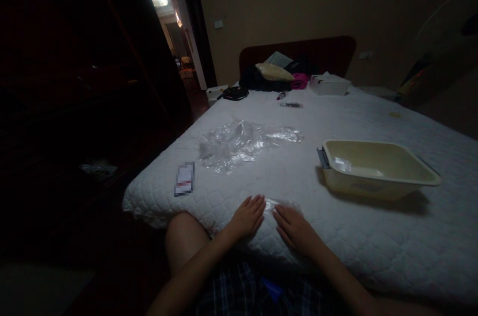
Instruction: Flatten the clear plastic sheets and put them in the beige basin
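Note:
Near the front edge of the bed, my left hand (249,215) lies flat with its fingers stretched out, at the left end of a small piece of clear plastic film (272,203). On the film's right part rests my right hand (294,226), its fingers straight and slightly apart. Both palms face down, and part of the film is hidden beneath them. Farther back spreads a larger crumpled sheet of clear plastic (239,144). A phone (184,179) with a blurred screen lies to the left of my left hand.
On the right of the white quilted bed (224,196) stands a cream plastic bin (373,185) with grey handles. Toward the headboard are a white box (329,86), a cushion (274,71), dark clothes, a black pouch (235,93) and two small items. A doorway opens at the back left.

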`<state>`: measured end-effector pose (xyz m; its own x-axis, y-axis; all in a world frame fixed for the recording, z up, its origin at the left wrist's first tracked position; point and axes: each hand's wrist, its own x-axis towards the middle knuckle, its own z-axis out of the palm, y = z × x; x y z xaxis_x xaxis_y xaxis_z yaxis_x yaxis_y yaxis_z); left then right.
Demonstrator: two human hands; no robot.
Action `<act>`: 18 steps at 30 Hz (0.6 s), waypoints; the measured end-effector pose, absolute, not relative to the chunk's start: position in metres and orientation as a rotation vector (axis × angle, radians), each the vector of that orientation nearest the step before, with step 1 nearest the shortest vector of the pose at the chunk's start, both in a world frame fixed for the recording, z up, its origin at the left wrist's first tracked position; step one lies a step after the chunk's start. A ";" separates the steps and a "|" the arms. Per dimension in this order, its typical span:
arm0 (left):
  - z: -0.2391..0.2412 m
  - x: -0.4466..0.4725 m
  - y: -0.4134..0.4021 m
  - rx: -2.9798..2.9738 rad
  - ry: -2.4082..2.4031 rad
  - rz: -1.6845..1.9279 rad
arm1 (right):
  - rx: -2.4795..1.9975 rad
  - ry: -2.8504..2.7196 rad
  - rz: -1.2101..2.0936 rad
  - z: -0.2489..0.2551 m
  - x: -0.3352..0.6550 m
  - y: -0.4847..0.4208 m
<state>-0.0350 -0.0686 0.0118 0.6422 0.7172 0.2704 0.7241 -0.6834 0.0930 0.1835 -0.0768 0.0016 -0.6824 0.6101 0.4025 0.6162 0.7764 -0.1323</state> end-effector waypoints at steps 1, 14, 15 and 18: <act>0.009 -0.036 -0.070 -2.810 -1.239 -0.438 | -0.923 -2.529 0.014 0.002 0.185 -0.078; 0.002 -0.039 -0.071 -2.755 -1.243 -0.433 | -1.314 -2.284 -0.101 -0.005 0.163 -0.079; 0.003 -0.040 -0.071 -2.754 -1.246 -0.438 | -1.329 -2.310 -0.105 -0.007 0.163 -0.078; 0.004 -0.041 -0.072 -2.758 -1.254 -0.453 | -1.337 -2.372 -0.088 -0.013 0.168 -0.075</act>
